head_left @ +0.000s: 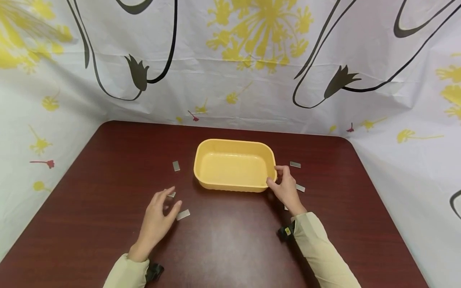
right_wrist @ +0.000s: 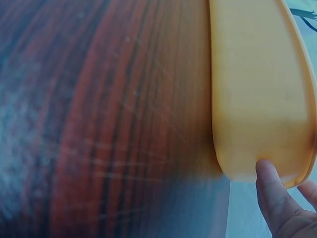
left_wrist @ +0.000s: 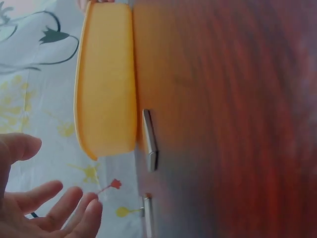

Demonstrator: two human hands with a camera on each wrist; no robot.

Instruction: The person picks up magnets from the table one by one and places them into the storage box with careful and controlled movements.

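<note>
A shallow yellow plastic bin [head_left: 234, 187] with rounded corners stands on the table, nothing visible inside it. At its right end my right hand [head_left: 287, 192] grips the corner, the thumb [right_wrist: 267, 173] on the outer wall and the fingers by the rim. My left hand [head_left: 155, 222] hovers left of the bin with relaxed, spread fingers and holds nothing. Small flat silvery rectangular pieces lie around that hand: one piece [head_left: 183, 215] by the thumb, another [head_left: 172, 195] partly hidden behind the fingers, and a farther piece [head_left: 176, 166] near the bin's left side.
Right of the bin lie more such pieces: one far piece [head_left: 295, 164], one [head_left: 300, 188] beside my right hand and one [head_left: 286, 208] mostly hidden under the wrist. The dark red-brown table [head_left: 223, 248] ends at a white patterned cloth [head_left: 230, 80] behind and at both sides.
</note>
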